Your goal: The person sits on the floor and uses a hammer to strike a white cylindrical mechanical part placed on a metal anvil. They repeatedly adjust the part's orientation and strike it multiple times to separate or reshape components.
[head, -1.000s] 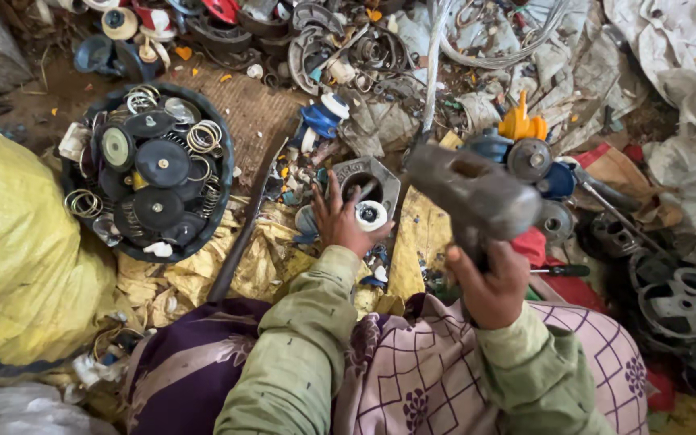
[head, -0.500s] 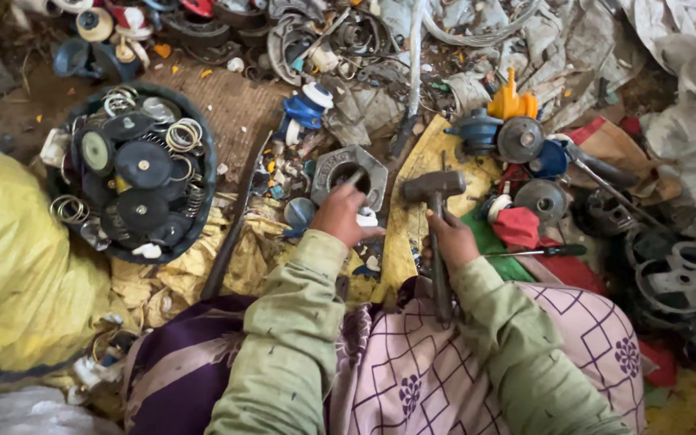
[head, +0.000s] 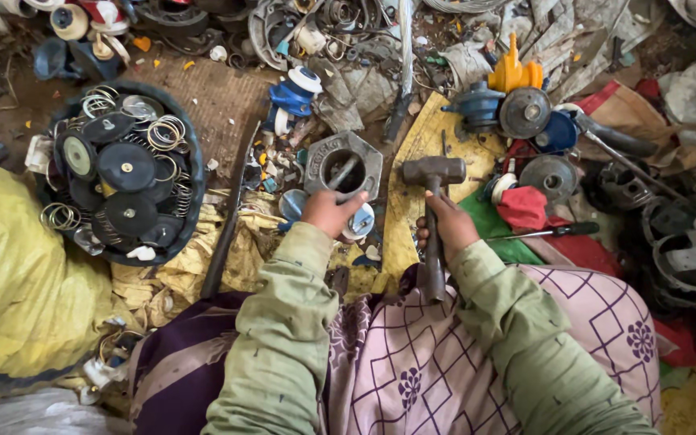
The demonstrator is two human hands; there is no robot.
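Observation:
My right hand (head: 447,226) grips the handle of a heavy metal hammer (head: 433,171), whose head rests low on a yellow board (head: 412,153). My left hand (head: 328,211) holds a small round blue-and-white part (head: 359,221) just below a hexagonal grey metal block (head: 343,164) with a round hole in it. A thin rod stands in that hole. Both arms wear green sleeves over a patterned pink cloth on my lap.
A round black basin (head: 122,173) at the left holds several black discs and wire rings. A yellow sack (head: 10,274) lies at the far left. Scrap motors, metal housings (head: 690,250), a screwdriver (head: 553,231) and red cloth crowd the right and back.
The hammer was raised high a second ago; it has come down and now sits low beside the hexagonal block. My left hand stayed at the block with the small part.

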